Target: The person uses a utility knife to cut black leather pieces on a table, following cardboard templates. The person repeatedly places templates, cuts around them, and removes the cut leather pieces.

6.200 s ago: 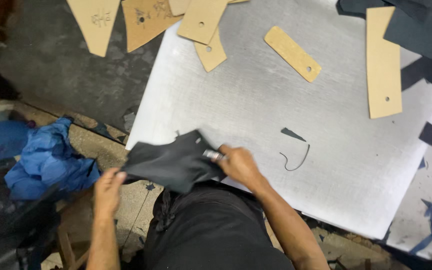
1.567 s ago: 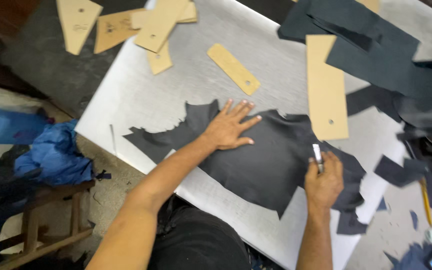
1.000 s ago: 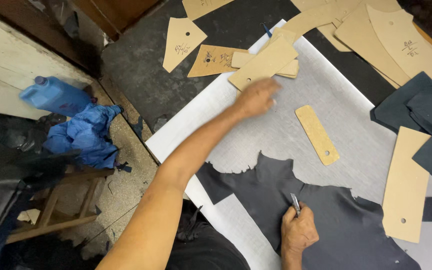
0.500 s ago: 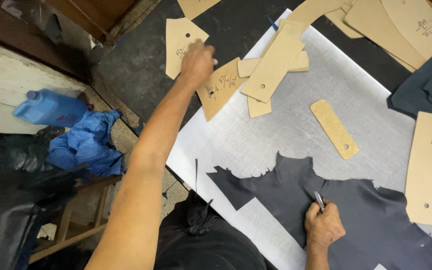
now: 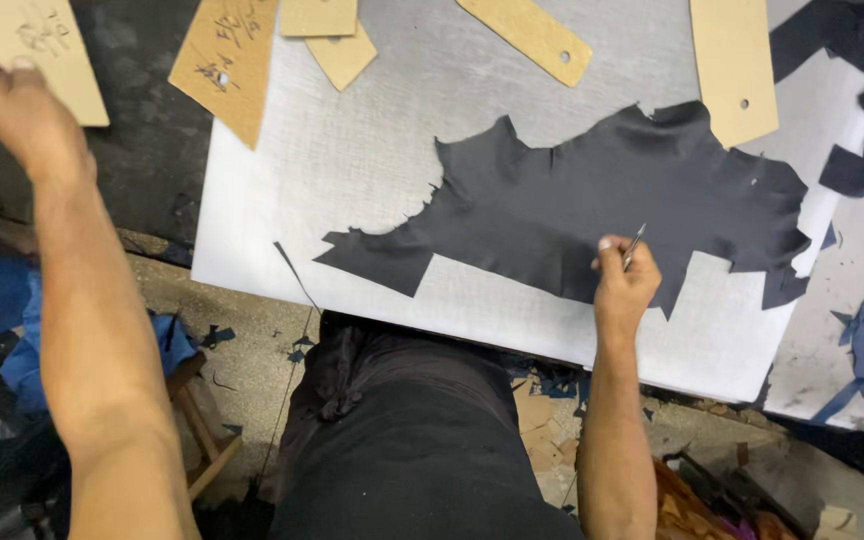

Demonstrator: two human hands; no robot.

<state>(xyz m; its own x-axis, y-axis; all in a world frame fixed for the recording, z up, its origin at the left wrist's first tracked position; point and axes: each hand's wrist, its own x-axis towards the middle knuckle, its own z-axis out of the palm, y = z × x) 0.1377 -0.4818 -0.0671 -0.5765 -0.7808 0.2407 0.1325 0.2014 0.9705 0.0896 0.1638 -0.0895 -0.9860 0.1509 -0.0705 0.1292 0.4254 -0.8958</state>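
Left hand on a cardboard pattern, right hand gripping a thin tool over dark leather.

The left hand (image 5: 17, 105) grasps a tan cardboard pattern (image 5: 37, 45) at the upper left, well apart from the dark leather piece (image 5: 592, 210) spread on the grey cutting board (image 5: 352, 170) atop the table (image 5: 132, 170). The right hand (image 5: 624, 285), clenched on a thin metal tool (image 5: 634, 243), rests on the leather's near edge. Five further patterns are partly cut off at the top; the tool's tip is hard to make out.
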